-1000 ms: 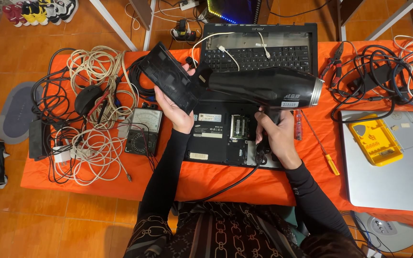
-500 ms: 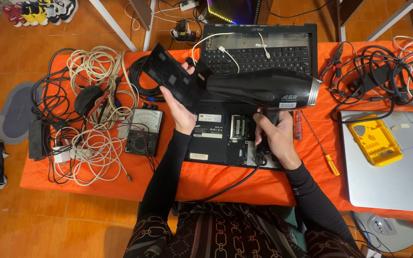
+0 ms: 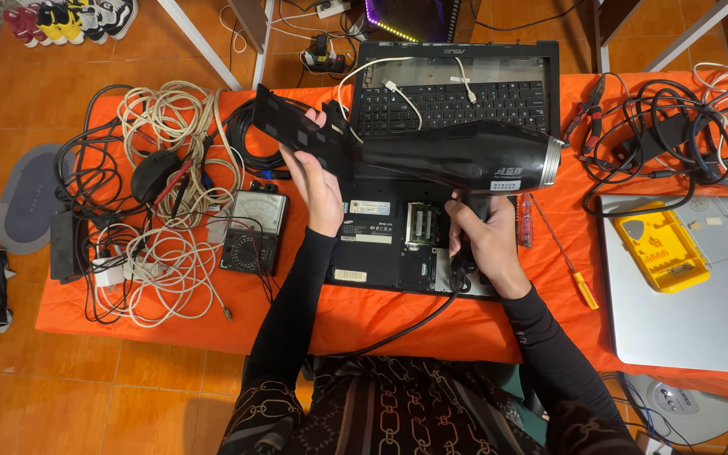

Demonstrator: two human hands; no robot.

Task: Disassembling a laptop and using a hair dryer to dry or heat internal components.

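Observation:
My right hand [image 3: 484, 245] grips the handle of a black hair dryer [image 3: 457, 160], held level above an upturned black laptop [image 3: 389, 244] whose underside is open. The dryer's silver nozzle points right. My left hand [image 3: 318, 187] holds a flat black plastic cover panel [image 3: 297, 133] against the dryer's rear end, tilted up to the left. The dryer's black cord [image 3: 406, 324] runs down off the front of the orange table [image 3: 381, 316].
A second laptop with its keyboard showing [image 3: 457, 97] lies behind. Coiled white and black cables [image 3: 162, 168], a mouse and an analogue multimeter [image 3: 253, 229] sit left. Right: tangled black cables [image 3: 667, 143], a yellow-handled screwdriver [image 3: 568, 263], a silver laptop [image 3: 693, 295] with a yellow case on it.
The black panel in my left hand has shifted up and slightly right, closer against the dryer's rear. My right hand and the dryer have hardly moved.

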